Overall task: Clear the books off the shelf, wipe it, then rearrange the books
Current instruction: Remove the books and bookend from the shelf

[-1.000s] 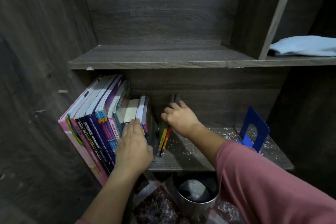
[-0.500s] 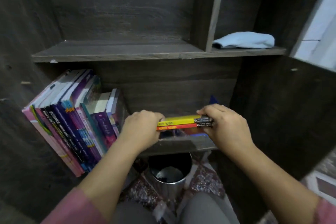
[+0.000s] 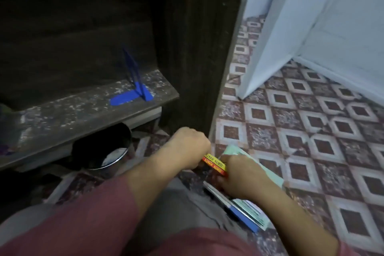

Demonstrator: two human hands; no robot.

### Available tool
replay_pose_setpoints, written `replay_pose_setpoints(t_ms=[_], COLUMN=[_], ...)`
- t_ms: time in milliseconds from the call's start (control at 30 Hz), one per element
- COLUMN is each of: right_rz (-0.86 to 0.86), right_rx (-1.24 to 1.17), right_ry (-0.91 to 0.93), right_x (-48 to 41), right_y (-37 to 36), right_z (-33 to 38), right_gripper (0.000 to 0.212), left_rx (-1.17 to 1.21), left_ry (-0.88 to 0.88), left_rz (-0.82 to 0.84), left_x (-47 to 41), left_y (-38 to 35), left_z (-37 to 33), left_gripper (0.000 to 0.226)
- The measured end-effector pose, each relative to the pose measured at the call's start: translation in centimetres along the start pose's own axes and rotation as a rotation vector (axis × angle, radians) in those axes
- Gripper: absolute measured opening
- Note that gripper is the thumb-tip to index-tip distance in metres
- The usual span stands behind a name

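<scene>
Patterned tile floor point(image 3: 311, 122) beside dark shelf point(image 3: 87, 110). Left hand point(image 3: 187, 147) and right hand point(image 3: 243, 176) both clamped on thin yellow-red books point(image 3: 215, 162), held between them, directly above book pile point(image 3: 245, 212) under right hand.

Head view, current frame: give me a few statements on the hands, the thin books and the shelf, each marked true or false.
1. Both hands grip the thin yellow and red books. True: left hand and right hand each hold an end.
2. The blue metal bookend lies on the patterned floor. False: it stands on the dark wooden shelf.
3. The shelf board is speckled with pale dust. True.
4. The round metal bin sits on top of the shelf. False: it is below the shelf.
5. A stack of flat books lies on the patterned tiled floor beneath the right hand. True.
</scene>
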State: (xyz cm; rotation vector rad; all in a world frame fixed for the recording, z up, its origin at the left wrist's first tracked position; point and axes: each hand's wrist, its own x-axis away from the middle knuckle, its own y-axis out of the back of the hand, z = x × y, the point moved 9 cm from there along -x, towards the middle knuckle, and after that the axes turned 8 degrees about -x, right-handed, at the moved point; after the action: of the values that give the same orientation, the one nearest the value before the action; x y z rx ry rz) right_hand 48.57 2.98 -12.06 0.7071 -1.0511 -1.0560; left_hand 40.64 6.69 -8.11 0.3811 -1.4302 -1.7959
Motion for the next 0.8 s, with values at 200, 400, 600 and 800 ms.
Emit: replay_pose_setpoints(t_ms=[200,400,600,800], right_rz=[-0.001,-0.125,-0.276,-0.044], right_rx=[-0.079,0.105,0.218,0.266], right_ry=[-0.139,-0.170,-0.290,-0.388], right_x=[-0.5,-3.1,-6.4,-8.4], right_y=[-5.2,-5.4,-5.8,-13.9], right_z=[-9.1,-13.5,-18.0,-21.8], right_gripper=[0.016,0.051,0.061,0.073], left_rx=[0.420,0.581,0.502,0.406], left_ry=[-0.016,0.126,0.160,0.151], left_rz=[0.064,0.083,0.152,0.143], left_x=[-4.8,-6.9,-8.3,-9.1], left_y=[-6.5,-11.7,-13.7,-13.9], left_z=[-4.3,-2.7,-3.0,-3.5], left_gripper=[0.028,0.042,0.043,0.033])
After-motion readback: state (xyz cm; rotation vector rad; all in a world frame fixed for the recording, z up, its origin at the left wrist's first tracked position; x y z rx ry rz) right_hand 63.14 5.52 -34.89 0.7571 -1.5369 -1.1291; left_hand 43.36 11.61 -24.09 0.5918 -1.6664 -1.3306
